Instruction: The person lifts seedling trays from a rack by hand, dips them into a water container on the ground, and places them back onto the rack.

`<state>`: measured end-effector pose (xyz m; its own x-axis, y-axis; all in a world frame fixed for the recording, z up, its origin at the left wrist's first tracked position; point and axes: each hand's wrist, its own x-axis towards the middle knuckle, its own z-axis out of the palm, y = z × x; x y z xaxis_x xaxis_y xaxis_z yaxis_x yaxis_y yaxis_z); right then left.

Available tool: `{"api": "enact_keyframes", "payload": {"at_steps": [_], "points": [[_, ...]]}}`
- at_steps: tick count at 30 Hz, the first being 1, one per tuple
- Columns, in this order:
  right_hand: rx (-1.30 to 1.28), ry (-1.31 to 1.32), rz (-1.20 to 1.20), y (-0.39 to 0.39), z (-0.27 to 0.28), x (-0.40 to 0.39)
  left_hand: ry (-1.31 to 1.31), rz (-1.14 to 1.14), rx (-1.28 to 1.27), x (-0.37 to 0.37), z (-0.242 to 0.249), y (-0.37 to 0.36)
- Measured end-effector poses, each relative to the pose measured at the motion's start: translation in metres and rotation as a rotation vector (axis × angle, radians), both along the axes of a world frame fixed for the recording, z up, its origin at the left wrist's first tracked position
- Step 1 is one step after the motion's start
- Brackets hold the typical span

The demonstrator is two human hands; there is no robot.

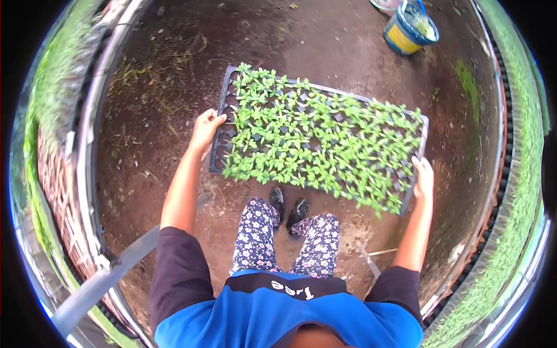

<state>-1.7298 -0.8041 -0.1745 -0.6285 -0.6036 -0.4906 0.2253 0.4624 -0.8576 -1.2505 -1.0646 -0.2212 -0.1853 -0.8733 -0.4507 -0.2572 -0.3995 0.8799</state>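
A black seedling tray (pixel 222 142) full of small green seedlings (pixel 313 133) is held out in front of me, above the dirt floor. It tilts in view, its right end lower in the picture than its left. My left hand (pixel 207 129) grips the left short edge, thumb on top of the rim. On the opposite short edge, my right hand (pixel 424 174) is closed around the rim, with some fingers hidden beneath the tray. Leaves cover most of the cells; a few dark cells show between them.
A blue bucket with a yellow label (pixel 404 37) stands on the dirt floor (pixel 336 35) at the upper right, beside a partly cut-off round container (pixel 385 4). Raised beds of green plants (pixel 510 255) line both sides. A grey metal bar (pixel 110 277) runs at lower left.
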Motion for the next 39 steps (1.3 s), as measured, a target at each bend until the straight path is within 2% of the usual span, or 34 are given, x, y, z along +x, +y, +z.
{"api": "enact_keyframes", "payload": {"at_steps": [3, 4, 8, 9, 10, 11, 12, 13, 14, 15, 18, 20, 21, 26, 29, 30, 32, 33, 35, 36, 39], "points": [[-0.175, -0.242, 0.0, 0.024, 0.088, -0.003, 0.257, 0.027, 0.057, 0.041, 0.095, 0.004], [-0.159, -0.181, -0.012, 0.012, 0.098, 0.007, 0.343, 0.04, 0.06, 0.062, 0.098, -0.005], [-0.103, -0.106, 0.071, 0.006, 0.131, 0.028, 0.202, 0.036, -0.073, 0.073, 0.128, 0.017], [-0.096, -0.076, 0.129, 0.005, 0.131, 0.041, 0.094, 0.013, -0.218, 0.075, 0.11, 0.025], [-0.061, 0.052, 0.209, 0.003, 0.118, 0.051, -0.119, -0.02, -0.353, 0.07, 0.099, 0.039], [-0.059, 0.196, 0.216, -0.01, 0.111, 0.076, -0.217, 0.045, -0.416, 0.057, 0.105, 0.062], [-0.01, 0.314, 0.332, -0.016, 0.117, 0.101, -0.261, 0.097, -0.505, 0.035, 0.091, 0.084], [-0.031, 0.347, 0.375, -0.019, 0.111, 0.115, -0.396, 0.121, -0.586, 0.021, 0.092, 0.11], [-0.053, 0.376, 0.407, -0.019, 0.106, 0.128, -0.337, 0.197, -0.594, 0.016, 0.087, 0.133], [-0.095, 0.421, 0.421, -0.015, 0.114, 0.138, -0.316, 0.242, -0.599, 0.025, 0.102, 0.159], [-0.157, 0.67, 0.518, 0.016, 0.156, 0.15, -0.301, 0.449, -0.62, 0.09, 0.135, 0.23], [-0.23, 0.68, 0.556, 0.038, 0.201, 0.165, -0.325, 0.543, -0.612, 0.13, 0.171, 0.28], [-0.28, 0.598, 0.572, 0.05, 0.223, 0.178, -0.273, 0.598, -0.554, 0.149, 0.196, 0.313], [-0.55, 0.35, 0.806, 0.098, 0.305, 0.297, -0.393, 0.907, -0.493, 0.24, 0.283, 0.46], [-0.611, 0.098, 0.943, 0.126, 0.334, 0.384, -0.527, 1.074, -0.536, 0.292, 0.336, 0.54], [-0.628, 0.052, 1.046, 0.127, 0.327, 0.4, -0.592, 1.102, -0.61, 0.311, 0.348, 0.561], [-0.68, -0.045, 1.148, 0.142, 0.336, 0.462, -0.666, 1.162, -0.682, 0.354, 0.372, 0.595], [-0.745, -0.112, 1.188, 0.144, 0.332, 0.485, -0.767, 1.172, -0.545, 0.366, 0.396, 0.611], [-0.738, -0.136, 1.267, 0.159, 0.348, 0.536, -0.821, 1.178, -0.611, 0.404, 0.417, 0.63], [-0.831, -0.112, 1.299, 0.164, 0.355, 0.561, -0.787, 1.158, -0.866, 0.432, 0.412, 0.634], [-0.921, -0.049, 1.344, 0.168, 0.365, 0.622, -0.804, 1.171, -0.762, 0.492, 0.434, 0.639]]}}
